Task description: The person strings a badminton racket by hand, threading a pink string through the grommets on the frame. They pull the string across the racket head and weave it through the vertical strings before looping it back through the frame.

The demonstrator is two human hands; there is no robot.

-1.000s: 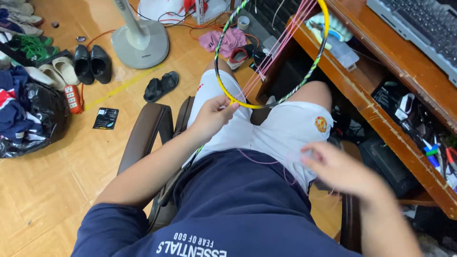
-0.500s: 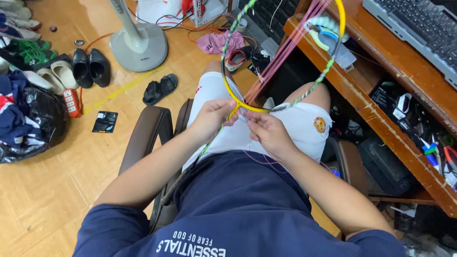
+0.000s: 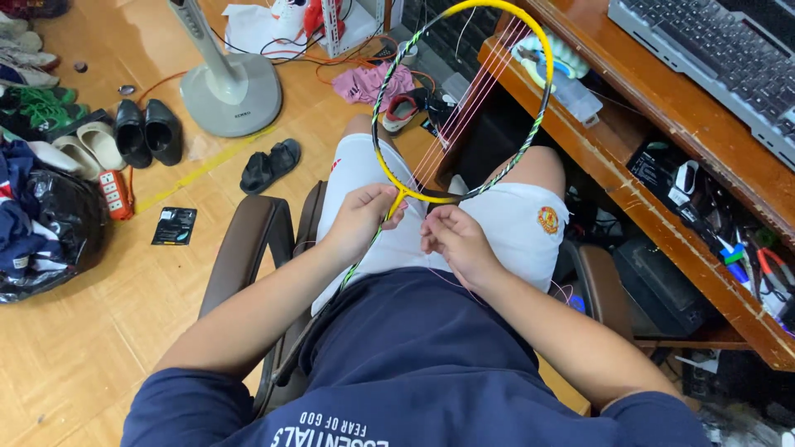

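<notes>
Head view: a seated person is seen from above, both hands at the lap.
Racket: a yellow-framed badminton racket with green-black banding [image 3: 542, 108] is held over the white shorts [image 3: 505, 228], head tilted toward the wooden desk [image 3: 662, 116].
Strings: pink strings [image 3: 472, 116], partly strung.
Left hand [image 3: 360, 219]: fingers curled around the frame's throat.
Right hand [image 3: 451, 240]: fingertips pressed together, pinching a thin pink string at the frame's lower edge.
Floor: grey fan base [image 3: 232, 95], black sandals [image 3: 269, 164].

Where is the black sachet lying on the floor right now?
In the head view the black sachet lies flat on the wooden floor, on the person's left side, just left of the chair armrest and below the black sandals.
</notes>
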